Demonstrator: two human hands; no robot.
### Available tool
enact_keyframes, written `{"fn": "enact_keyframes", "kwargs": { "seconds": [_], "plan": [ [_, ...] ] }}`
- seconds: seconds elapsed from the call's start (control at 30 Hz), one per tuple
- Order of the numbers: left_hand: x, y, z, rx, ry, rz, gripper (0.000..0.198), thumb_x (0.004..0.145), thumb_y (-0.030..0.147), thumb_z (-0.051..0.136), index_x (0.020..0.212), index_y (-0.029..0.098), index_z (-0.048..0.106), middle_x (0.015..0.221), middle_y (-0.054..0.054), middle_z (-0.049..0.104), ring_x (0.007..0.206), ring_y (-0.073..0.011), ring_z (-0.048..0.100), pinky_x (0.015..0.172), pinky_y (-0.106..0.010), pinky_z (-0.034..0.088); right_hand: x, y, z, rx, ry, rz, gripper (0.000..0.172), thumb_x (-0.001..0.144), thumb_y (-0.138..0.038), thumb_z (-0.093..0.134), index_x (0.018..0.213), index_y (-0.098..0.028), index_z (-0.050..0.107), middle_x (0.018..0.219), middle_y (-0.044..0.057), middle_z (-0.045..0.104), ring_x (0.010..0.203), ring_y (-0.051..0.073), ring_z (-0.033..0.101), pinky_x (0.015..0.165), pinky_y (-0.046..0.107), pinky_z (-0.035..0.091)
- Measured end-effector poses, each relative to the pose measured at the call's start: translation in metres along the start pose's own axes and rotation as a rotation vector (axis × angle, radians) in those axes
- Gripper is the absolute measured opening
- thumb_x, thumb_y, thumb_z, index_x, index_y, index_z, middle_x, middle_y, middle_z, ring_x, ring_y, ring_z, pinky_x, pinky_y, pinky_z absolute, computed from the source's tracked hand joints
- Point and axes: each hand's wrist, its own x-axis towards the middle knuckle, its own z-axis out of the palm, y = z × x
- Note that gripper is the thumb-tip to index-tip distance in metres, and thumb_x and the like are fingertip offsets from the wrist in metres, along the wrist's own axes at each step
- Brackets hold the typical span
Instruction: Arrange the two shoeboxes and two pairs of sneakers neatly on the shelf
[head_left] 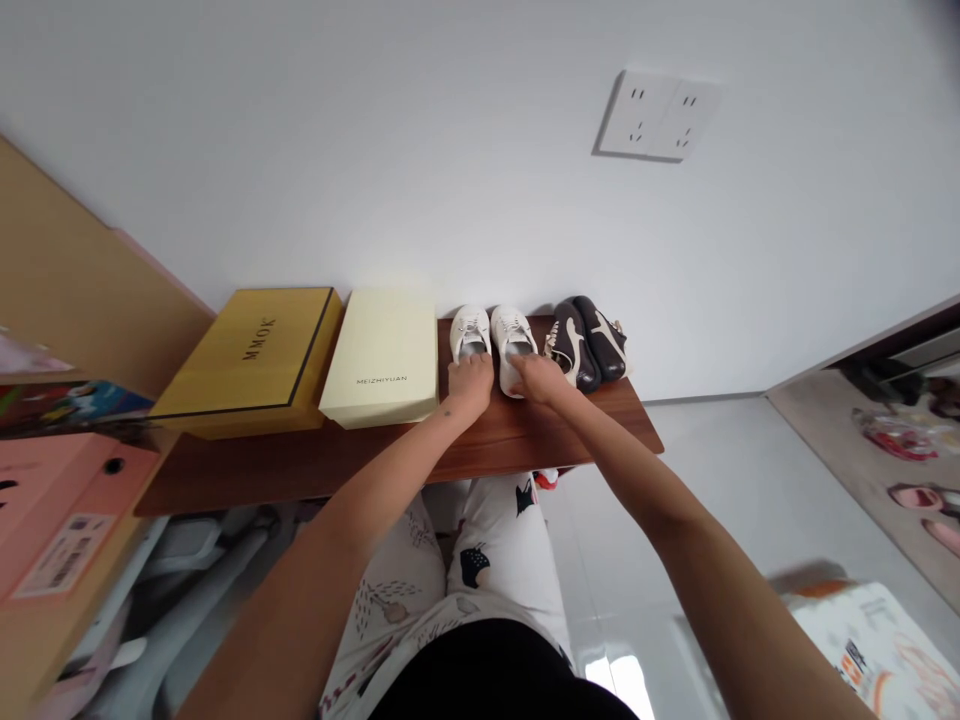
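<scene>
"Fingers first?"

"Left hand [471, 380]: fingers bunched together, pinching the heel of the left white shoe [470, 322]. Right hand [540, 380]: fingers curled, closed on the heel of the right white shoe [511, 323]. Some of my fingertips hidden; how firm, cannot tell."

"Position of the shoes?"

"Side by side on a narrow brown wooden shelf [540, 430], toes toward the wall [450, 150]."

"Neighbours?"

"Right: dark brown shoes [571, 340], cream stripes. Left: cream box [382, 345], lettered MEIZHIYUAN; beyond it, yellow box [289, 335], lettered MMOK."

"Farther out?"

"Wall sockets [660, 115], upper right. Pink box [56, 500], far left."
</scene>
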Motion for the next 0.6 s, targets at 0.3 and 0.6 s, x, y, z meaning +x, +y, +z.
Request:
{"fn": "enact_keyframes", "kwargs": {
  "seconds": [0.3, 0.6],
  "plan": [
    [-0.001, 0.003, -0.006, 0.272, -0.112, 0.017, 0.035, 0.09, 0.012, 0.059, 0.124, 0.008, 0.055, 0.118, -0.022, 0.064, 0.115, -0.0338, 0.059, 0.096, -0.045, 0.044, 0.008, -0.012, -0.004, -0.144, -0.111, -0.007, 0.04, 0.088, -0.037, 0.066, 0.121, -0.018, 0.053, 0.122, 0.019, 0.069, 0.114, 0.031, 0.064, 0.091, 0.036, 0.048],
    [-0.007, 0.004, -0.005, 0.272, -0.101, -0.02, 0.031, 0.091, 0.008, 0.053, 0.122, 0.007, 0.057, 0.117, -0.021, 0.063, 0.114, -0.0331, 0.058, 0.093, -0.044, 0.045, 0.006, -0.011, 0.003, -0.111, -0.074, -0.006, 0.039, 0.088, -0.032, 0.068, 0.122, -0.017, 0.054, 0.124, 0.018, 0.067, 0.116, 0.031, 0.062, 0.091, 0.036, 0.047]
  ]
}}
